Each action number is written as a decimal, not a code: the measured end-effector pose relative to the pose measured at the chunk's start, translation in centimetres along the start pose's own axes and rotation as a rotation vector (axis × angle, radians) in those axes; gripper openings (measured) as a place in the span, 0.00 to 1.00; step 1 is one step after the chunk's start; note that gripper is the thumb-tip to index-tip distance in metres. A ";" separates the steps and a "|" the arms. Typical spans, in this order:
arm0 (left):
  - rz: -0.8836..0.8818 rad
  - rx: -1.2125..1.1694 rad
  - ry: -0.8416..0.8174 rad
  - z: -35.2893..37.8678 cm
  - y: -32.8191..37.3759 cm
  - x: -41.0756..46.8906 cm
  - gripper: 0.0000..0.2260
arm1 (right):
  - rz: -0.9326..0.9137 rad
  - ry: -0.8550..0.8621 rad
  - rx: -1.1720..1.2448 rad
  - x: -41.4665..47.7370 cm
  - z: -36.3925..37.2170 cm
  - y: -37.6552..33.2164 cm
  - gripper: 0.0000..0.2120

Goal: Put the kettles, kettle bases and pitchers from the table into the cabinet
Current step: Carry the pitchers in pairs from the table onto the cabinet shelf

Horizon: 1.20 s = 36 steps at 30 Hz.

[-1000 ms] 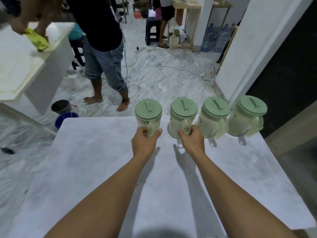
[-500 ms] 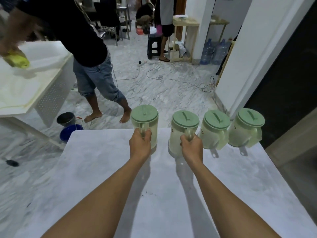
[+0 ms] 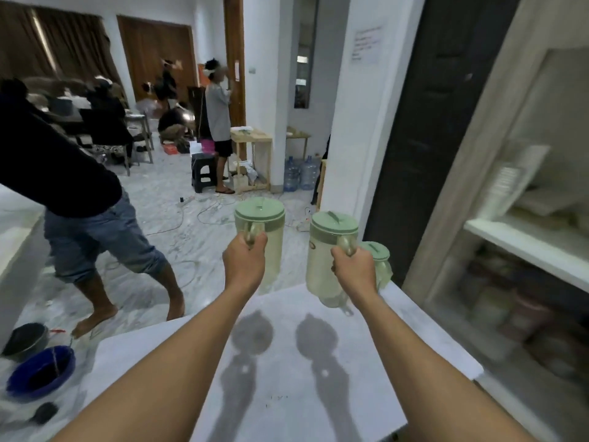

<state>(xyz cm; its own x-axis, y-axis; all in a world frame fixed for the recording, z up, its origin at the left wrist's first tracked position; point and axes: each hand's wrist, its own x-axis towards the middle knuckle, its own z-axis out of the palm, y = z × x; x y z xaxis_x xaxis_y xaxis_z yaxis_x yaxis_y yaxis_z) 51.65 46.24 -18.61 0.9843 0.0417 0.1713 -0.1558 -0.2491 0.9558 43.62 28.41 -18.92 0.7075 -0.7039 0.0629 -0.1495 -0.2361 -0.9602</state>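
Two pale pitchers with green lids hang in the air above the far edge of the white table (image 3: 287,378). My left hand (image 3: 244,263) grips the handle of the left pitcher (image 3: 264,231). My right hand (image 3: 352,267) grips the handle of the right pitcher (image 3: 325,250). Behind my right hand a third green-lidded pitcher (image 3: 381,260) stands on the table's far right corner, partly hidden. A fourth pitcher is out of sight. The cabinet (image 3: 522,247) stands open on the right, with a white shelf at about hand height.
A person in a dark top and jeans (image 3: 95,237) stands bent over close to the table's left side. A blue basin (image 3: 41,371) and a dark bucket (image 3: 25,339) sit on the floor at lower left. Cables lie on the marble floor beyond. A dark door panel (image 3: 424,138) is right of the white pillar.
Both hands have lifted their pitchers off the table and raised them. The view has tilted up and turned right, so the cabinet now shows and only one standing pitcher remains visible.
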 end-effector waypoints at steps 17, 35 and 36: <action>0.298 -0.137 -0.350 -2.8 12.7 -11.8 0.15 | -0.053 0.431 -0.080 -16.8 -15.6 -9.7 0.10; 0.376 -0.324 -0.851 -4.3 20.7 -34.8 0.17 | 0.102 0.913 -0.121 -41.4 -32.1 -9.2 0.08; 0.376 -0.331 -0.873 -4.0 21.3 -35.8 0.18 | 0.101 0.932 -0.121 -42.4 -33.0 -9.4 0.08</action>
<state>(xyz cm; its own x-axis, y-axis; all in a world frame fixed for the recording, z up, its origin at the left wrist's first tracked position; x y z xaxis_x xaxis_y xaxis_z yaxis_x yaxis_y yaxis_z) 12.77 43.33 -3.44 0.5621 -0.7409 0.3677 -0.3537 0.1866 0.9166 -7.77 38.33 -3.61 -0.1422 -0.9642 0.2237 -0.2878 -0.1759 -0.9414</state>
